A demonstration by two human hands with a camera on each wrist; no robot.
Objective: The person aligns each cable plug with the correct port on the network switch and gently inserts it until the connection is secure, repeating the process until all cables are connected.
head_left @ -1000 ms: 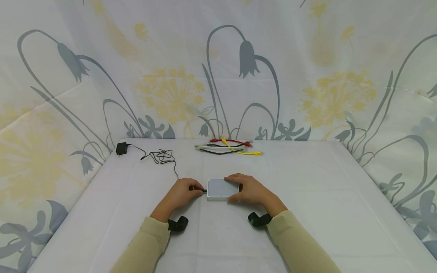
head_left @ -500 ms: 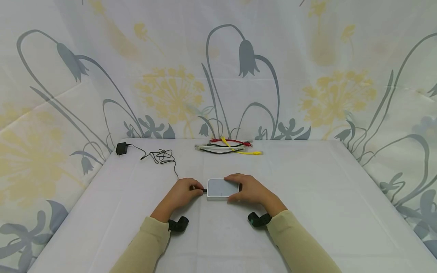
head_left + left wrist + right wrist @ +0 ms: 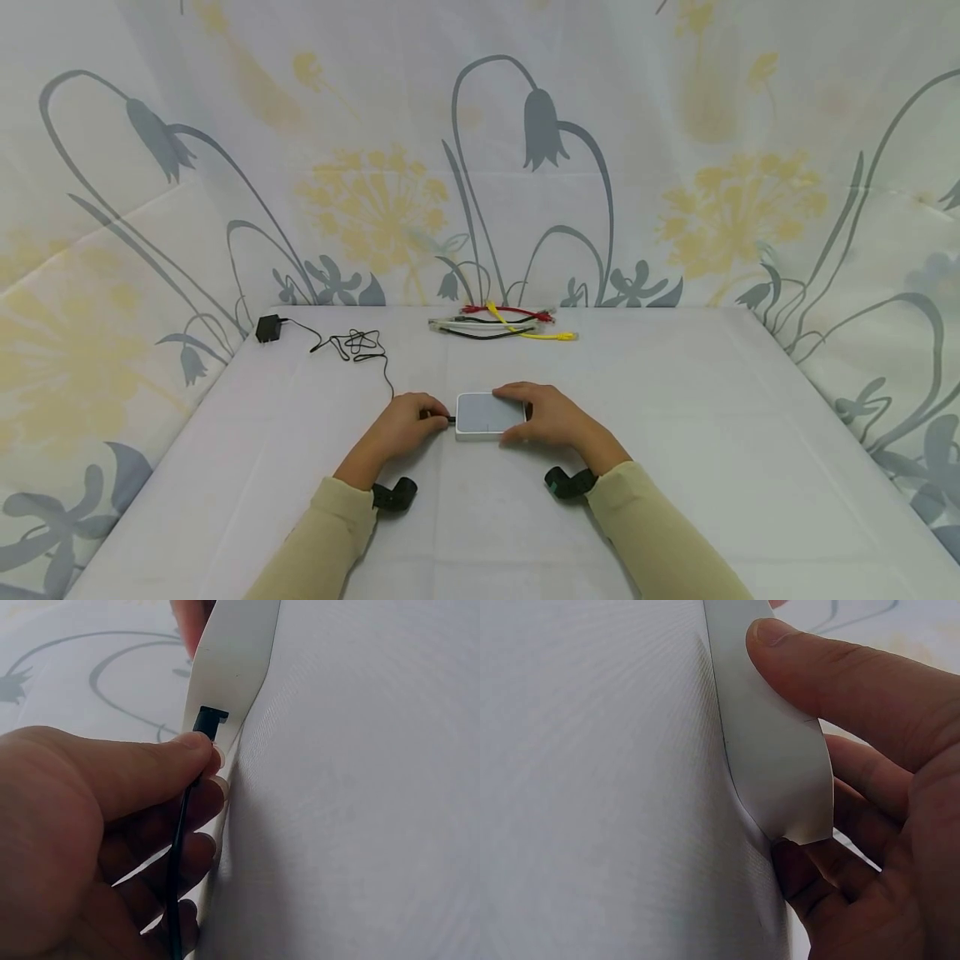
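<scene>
A small white box-shaped device (image 3: 480,412) with a grey top lies flat on the white table, between both hands. My right hand (image 3: 553,419) grips its right end, thumb on the near side and fingers on the far side. At the left side, my left hand (image 3: 405,422) pinches a black power plug (image 3: 206,724) between thumb and index finger. The plug's tip sits at a dark socket opening in the device's side wall (image 3: 225,667). From the plug, a thin black cord (image 3: 175,855) runs back past the curled left fingers. In the right wrist view, the thumb presses the device's white side (image 3: 772,742).
The cord's tangled loops (image 3: 360,343) lie at the back left, leading to a black power adapter (image 3: 268,327). Several short network cables, including a yellow one (image 3: 551,337) and a red one (image 3: 510,309), lie at the back middle. A flowered curtain (image 3: 637,167) rises behind the table.
</scene>
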